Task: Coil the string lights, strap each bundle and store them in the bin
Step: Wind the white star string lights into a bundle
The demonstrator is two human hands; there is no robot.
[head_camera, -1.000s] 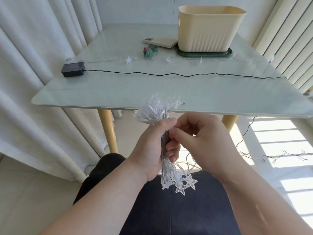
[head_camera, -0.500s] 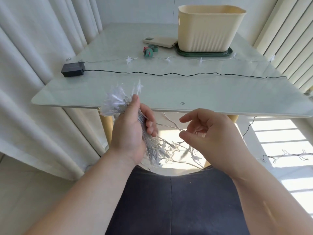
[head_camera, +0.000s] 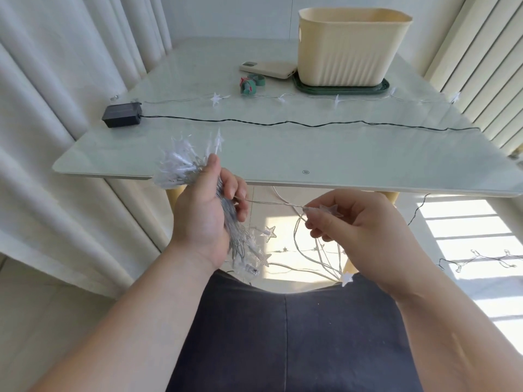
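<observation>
The only writing is a small round mark [head_camera: 305, 172] on the table [head_camera: 283, 154] near its front edge, too small to read. In front of that edge, the left hand [head_camera: 203, 219] curls its fingers round a bundle of star string lights [head_camera: 181, 168]; stars fan out above the thumb and hang below the palm. A thin wire [head_camera: 271, 203] runs from the bundle to the right hand [head_camera: 359, 230], whose thumb and fingertips pinch one star [head_camera: 328, 209]. The cream bin [head_camera: 351, 46] stands at the table's far side, green straps [head_camera: 250, 83] and a phone [head_camera: 268, 69] to its left.
</observation>
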